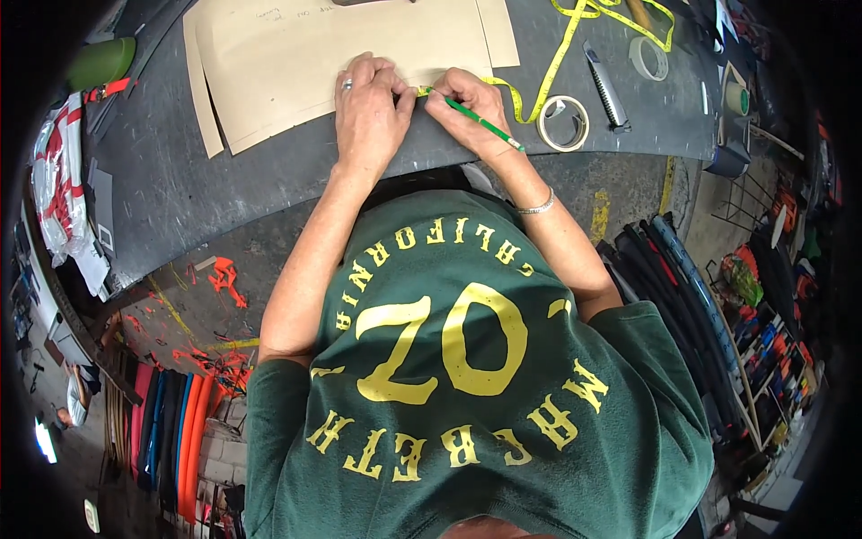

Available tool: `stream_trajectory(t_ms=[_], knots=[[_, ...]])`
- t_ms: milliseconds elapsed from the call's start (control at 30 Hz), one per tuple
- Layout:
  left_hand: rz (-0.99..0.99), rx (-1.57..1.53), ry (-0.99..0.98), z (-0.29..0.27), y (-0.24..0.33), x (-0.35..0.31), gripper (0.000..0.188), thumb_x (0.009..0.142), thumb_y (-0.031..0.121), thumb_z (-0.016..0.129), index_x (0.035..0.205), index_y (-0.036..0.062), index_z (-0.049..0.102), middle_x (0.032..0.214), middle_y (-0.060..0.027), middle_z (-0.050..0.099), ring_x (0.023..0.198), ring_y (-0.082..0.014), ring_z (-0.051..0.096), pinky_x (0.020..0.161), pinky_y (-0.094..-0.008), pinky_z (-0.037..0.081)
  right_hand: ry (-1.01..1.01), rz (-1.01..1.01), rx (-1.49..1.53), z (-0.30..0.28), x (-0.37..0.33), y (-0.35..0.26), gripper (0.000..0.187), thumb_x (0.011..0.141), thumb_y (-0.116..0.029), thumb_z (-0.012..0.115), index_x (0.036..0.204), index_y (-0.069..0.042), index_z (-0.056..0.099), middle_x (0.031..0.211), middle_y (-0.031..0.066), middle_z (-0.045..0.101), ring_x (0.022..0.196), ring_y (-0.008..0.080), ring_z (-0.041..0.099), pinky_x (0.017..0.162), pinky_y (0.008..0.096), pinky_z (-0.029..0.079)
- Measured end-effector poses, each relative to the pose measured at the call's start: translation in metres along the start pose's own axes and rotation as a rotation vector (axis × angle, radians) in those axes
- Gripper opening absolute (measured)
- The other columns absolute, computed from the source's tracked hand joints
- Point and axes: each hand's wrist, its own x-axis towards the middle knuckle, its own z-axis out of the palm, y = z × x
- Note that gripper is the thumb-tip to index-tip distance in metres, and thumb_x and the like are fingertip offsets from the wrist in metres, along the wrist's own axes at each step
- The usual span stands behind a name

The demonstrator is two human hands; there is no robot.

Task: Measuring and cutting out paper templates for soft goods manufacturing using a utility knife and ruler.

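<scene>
My left hand (371, 112) presses down at the front edge of a large tan paper sheet (278, 85), its fingers closed at the end of a yellow measuring tape (558, 72). A short piece of the tape shows between my two hands; the rest runs out past my right hand and curls across the table. My right hand (462, 106) is closed around a slim green pencil (485, 123), with its tip down by the tape at the paper edge. Part of the tape lies hidden under my fingers.
Right of my hands, a roll of tape (582, 135), a utility knife (607, 88) and a second tape roll (648, 58) lie on the dark table (197, 202). A dark object (359, 2) sits on the paper's far edge. Rolled fabrics (696, 296) stand at right.
</scene>
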Motion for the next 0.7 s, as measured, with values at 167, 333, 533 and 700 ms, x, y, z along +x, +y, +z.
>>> stream_trajectory(t_ms=[167,333,533,700], knots=[[0.010,0.009,-0.006,0.0000,-0.0001,0.0015,0.014,0.083,0.013,0.077,0.087,0.0021,0.069,0.117,-0.0133,0.065,0.130,-0.0373,0.053,0.112,-0.0521,0.038,0.000,-0.025,-0.019,0.0004,0.0005,0.0018,0.018,0.084,-0.009,0.074,0.080,-0.002,0.057,0.071,0.0046,0.058,0.063,0.0112,0.051,0.058,0.0295,0.045],[0.002,0.020,-0.005,0.0017,0.0012,0.0019,0.015,0.083,0.013,0.077,0.087,0.0020,0.069,0.118,-0.0133,0.064,0.131,-0.0372,0.053,0.112,-0.0523,0.037,-0.003,-0.020,-0.033,-0.0006,0.0007,-0.0004,0.018,0.085,-0.010,0.073,0.080,-0.002,0.057,0.070,0.0031,0.059,0.063,0.0090,0.050,0.059,0.0283,0.045],[0.016,0.033,0.006,0.0027,-0.0001,0.0035,0.015,0.083,0.013,0.078,0.088,0.0019,0.069,0.118,-0.0134,0.064,0.130,-0.0364,0.053,0.112,-0.0526,0.038,-0.059,0.055,0.006,-0.0031,0.0020,-0.0021,0.016,0.086,-0.008,0.071,0.080,-0.003,0.057,0.069,-0.0002,0.057,0.066,0.0056,0.049,0.059,0.0264,0.044],[0.028,0.024,0.010,0.0011,-0.0014,-0.0012,0.015,0.083,0.014,0.078,0.088,0.0023,0.071,0.119,-0.0134,0.065,0.128,-0.0358,0.054,0.112,-0.0523,0.038,-0.062,0.246,0.206,-0.0060,0.0050,0.0074,0.014,0.090,-0.007,0.069,0.082,-0.005,0.058,0.076,-0.0066,0.060,0.073,0.0013,0.052,0.065,0.0212,0.044]])
